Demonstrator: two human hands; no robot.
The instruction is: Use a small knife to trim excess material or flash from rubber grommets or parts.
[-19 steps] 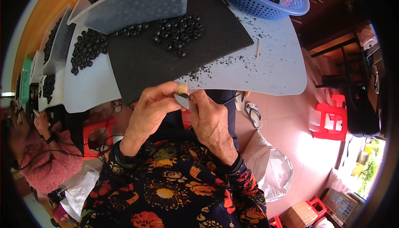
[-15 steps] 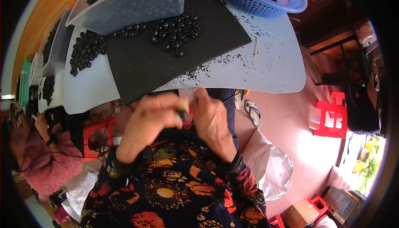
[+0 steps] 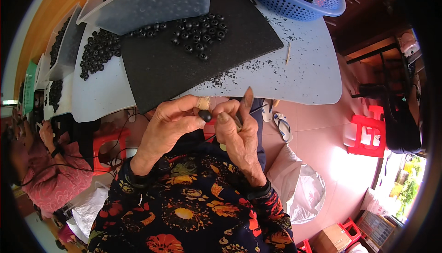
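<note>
Just nearside of the black mat (image 3: 165, 73), I judged the rounded black piece (image 3: 205, 115) wanted a firm pinch, knife (image 3: 247, 100) clear of skin. I had the left hand (image 3: 161, 132) gripping it between thumb and finger, the right hand (image 3: 239, 138) curled around the knife, blade pointing outward; similar pieces (image 3: 200, 32) clustered on the mat.

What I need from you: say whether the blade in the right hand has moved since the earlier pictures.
Yes: judged against the table, the blade in the right hand has moved rightward, away from the left hand.
</note>
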